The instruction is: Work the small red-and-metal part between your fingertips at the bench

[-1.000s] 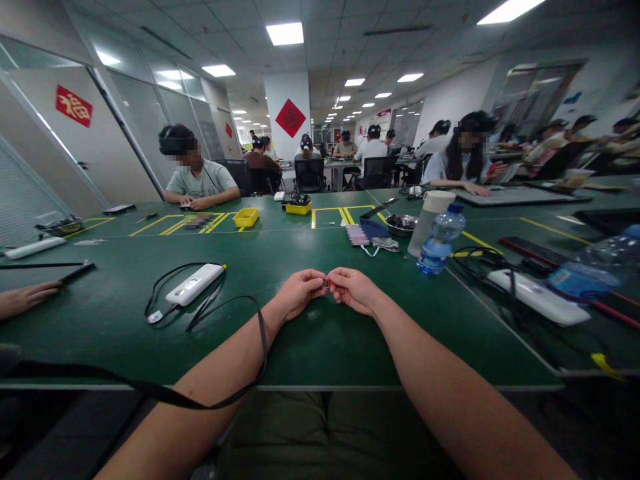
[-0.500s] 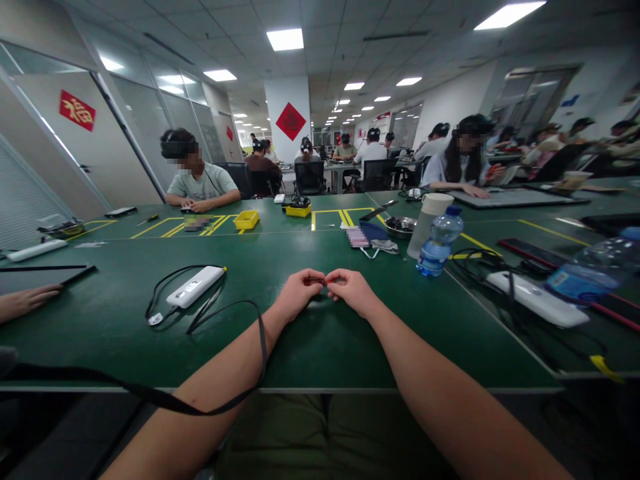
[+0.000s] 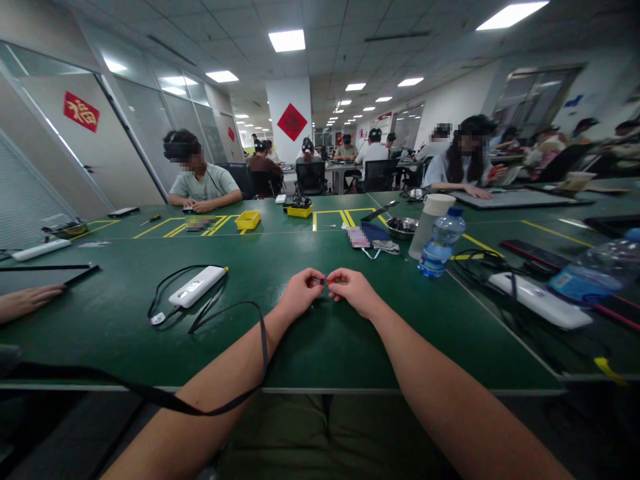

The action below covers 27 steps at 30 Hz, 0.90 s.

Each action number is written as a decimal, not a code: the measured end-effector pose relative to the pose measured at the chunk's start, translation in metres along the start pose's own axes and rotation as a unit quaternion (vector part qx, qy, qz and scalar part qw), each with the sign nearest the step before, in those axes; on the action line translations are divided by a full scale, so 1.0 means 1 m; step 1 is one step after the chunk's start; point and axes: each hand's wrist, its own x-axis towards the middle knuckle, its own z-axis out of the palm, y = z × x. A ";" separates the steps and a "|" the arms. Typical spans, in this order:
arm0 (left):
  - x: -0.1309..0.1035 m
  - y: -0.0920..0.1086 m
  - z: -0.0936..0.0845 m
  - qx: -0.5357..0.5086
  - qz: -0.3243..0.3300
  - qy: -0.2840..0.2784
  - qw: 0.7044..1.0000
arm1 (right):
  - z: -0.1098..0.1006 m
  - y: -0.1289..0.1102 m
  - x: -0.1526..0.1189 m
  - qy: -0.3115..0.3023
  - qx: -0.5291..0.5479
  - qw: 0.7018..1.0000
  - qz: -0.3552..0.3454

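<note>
My left hand (image 3: 301, 292) and my right hand (image 3: 351, 291) are close together above the green table (image 3: 320, 353), with a narrow gap between the fingertips. The left one pinches a small dark red piece (image 3: 322, 282). Between the fingers of the right one is a small orange-red piece (image 3: 331, 282). Both pieces are too small to make out in detail. The two pieces face each other and appear slightly apart.
Left of my hands lies a white power bank (image 3: 197, 287) with black cables. A blue-capped bottle (image 3: 442, 241), a pale tumbler (image 3: 431, 223) and a metal bowl (image 3: 401, 227) stand to the right. Further back are yellow trays (image 3: 248, 220). Another person's hand (image 3: 33, 301) rests at the left.
The fingertips of my two hands have moved slightly apart, and the small pieces show more clearly. The whole view has shifted very slightly.
</note>
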 end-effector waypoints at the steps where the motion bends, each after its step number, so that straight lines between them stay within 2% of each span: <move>1: 0.000 0.000 0.000 0.019 0.014 0.003 1.000 | 0.000 0.001 0.000 0.004 0.006 1.000 0.002; 8: -0.001 -0.003 0.002 0.106 0.051 0.032 0.993 | -0.001 0.001 -0.001 0.000 0.025 1.000 -0.009; 13: 0.000 -0.002 0.002 0.078 0.029 0.031 0.996 | 0.000 0.003 -0.002 -0.031 -0.018 0.999 0.000; 17: 0.000 0.004 0.000 0.056 0.029 0.017 0.998 | 0.000 0.004 -0.001 -0.022 -0.010 1.000 0.005; 22: -0.002 0.009 -0.001 0.063 0.060 0.016 0.996 | 0.000 0.003 0.000 -0.002 0.033 0.999 0.008; 24: -0.002 0.008 0.000 0.066 0.064 0.009 0.996 | -0.001 0.004 0.001 0.012 0.047 0.999 0.011; 27: 0.000 0.001 0.002 0.038 0.038 0.006 0.999 | -0.001 0.005 0.002 0.020 0.047 0.999 0.000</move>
